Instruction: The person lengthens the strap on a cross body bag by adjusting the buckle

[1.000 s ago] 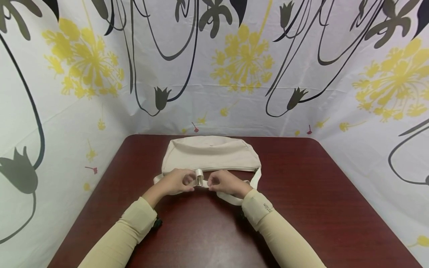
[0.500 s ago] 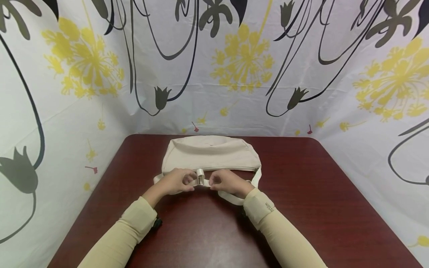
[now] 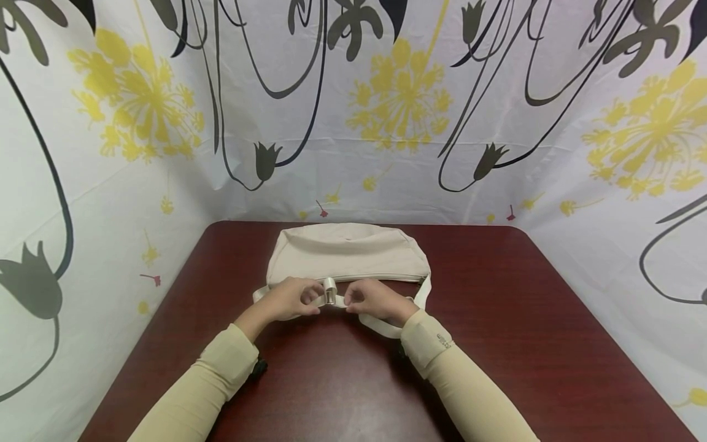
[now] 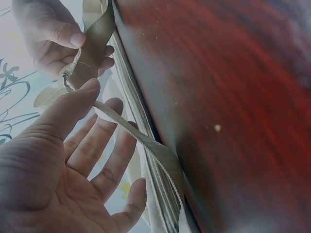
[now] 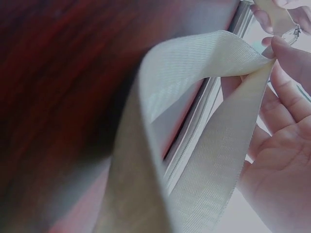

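Observation:
A cream fabric bag (image 3: pixel 348 255) lies on the table with its zipper (image 4: pixel 163 194) along the near side. Its long strap (image 5: pixel 214 165) comes forward between both hands. My left hand (image 3: pixel 287 299) pinches the strap between thumb and index finger, its other fingers spread loosely. Opposite it, my right hand (image 3: pixel 381 301) pinches the strap too, and a folded length loops out past that hand. A small metal buckle (image 4: pixel 66 81) sits on the strap between the hands, with a short strap end (image 3: pixel 329 283) standing up from it.
The dark red wooden table (image 3: pixel 342 380) extends in front of the bag and to both sides. Patterned white cloth (image 3: pixel 309 123) hangs behind the table and along its sides. A dark strapped object (image 3: pixel 258 368) shows under the left cuff.
The right hand and the buckle have shifted slightly to the right since the first frame. The left hand and the bag look the same.

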The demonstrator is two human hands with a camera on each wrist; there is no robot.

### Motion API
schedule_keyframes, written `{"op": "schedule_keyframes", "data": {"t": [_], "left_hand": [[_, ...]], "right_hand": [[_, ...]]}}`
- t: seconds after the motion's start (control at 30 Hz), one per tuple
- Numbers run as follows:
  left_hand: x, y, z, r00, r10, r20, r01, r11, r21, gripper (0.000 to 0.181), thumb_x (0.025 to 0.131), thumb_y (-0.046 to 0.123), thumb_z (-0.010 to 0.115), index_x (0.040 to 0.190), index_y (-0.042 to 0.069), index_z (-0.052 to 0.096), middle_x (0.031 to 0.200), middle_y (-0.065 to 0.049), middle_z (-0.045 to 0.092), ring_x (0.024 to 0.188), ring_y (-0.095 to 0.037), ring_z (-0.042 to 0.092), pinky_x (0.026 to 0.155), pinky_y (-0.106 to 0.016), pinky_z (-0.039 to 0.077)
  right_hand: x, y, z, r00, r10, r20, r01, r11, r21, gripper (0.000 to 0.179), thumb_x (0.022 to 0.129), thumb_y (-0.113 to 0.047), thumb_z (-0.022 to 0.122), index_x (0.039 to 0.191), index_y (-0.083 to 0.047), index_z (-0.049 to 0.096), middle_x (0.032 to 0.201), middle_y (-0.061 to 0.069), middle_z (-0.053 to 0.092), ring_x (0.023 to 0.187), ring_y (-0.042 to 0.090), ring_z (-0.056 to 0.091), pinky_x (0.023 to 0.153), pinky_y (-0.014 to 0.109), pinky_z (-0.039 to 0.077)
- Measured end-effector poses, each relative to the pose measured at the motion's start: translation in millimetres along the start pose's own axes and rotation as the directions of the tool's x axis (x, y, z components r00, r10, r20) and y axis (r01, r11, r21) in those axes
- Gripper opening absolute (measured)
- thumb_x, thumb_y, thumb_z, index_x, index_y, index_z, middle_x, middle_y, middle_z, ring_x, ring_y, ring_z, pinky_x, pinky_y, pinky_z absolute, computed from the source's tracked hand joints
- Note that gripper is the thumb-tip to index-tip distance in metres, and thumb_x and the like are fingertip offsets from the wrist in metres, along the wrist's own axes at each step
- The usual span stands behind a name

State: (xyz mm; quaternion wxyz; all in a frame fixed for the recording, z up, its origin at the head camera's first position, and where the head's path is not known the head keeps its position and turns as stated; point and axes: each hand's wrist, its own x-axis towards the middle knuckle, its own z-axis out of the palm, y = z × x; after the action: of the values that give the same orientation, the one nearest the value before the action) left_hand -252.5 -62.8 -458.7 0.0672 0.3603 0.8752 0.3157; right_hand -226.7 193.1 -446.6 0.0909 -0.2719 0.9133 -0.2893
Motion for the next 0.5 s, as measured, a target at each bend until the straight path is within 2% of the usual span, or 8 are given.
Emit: {"op": "schedule_keyframes", "data": {"t": [0.27, 0.5], "left_hand": [[-1.4, 0.9, -1.0, 1.000, 0.000, 0.002, 0.000, 1.000, -0.006, 0.032, 0.083, 0.014, 0.083, 0.112, 0.008, 0.071, 0.095, -0.004, 0.075, 0.085, -0.014, 0.068, 0.077, -0.029, 0.054], [-1.1, -0.2, -1.0, 1.000, -0.018, 0.008, 0.018, 1.000, -0.010, 0.033, 0.083, 0.014, 0.083, 0.113, 0.005, 0.071, 0.096, -0.003, 0.075, 0.086, -0.014, 0.068, 0.077, -0.029, 0.054]], "right_hand": [[0.4, 2.1, -0.2, 1.000, -0.026, -0.005, 0.026, 0.999, -0.021, 0.006, 0.089, -0.012, 0.076, 0.088, -0.014, 0.071, 0.085, -0.010, 0.065, 0.084, 0.009, 0.057, 0.082, 0.028, 0.046], [-1.4, 4.6, -1.7, 1.000, 0.000, -0.012, 0.000, 1.000, -0.018, 0.007, 0.089, -0.012, 0.076, 0.088, -0.015, 0.070, 0.085, -0.010, 0.065, 0.085, 0.010, 0.058, 0.084, 0.031, 0.046]]}}
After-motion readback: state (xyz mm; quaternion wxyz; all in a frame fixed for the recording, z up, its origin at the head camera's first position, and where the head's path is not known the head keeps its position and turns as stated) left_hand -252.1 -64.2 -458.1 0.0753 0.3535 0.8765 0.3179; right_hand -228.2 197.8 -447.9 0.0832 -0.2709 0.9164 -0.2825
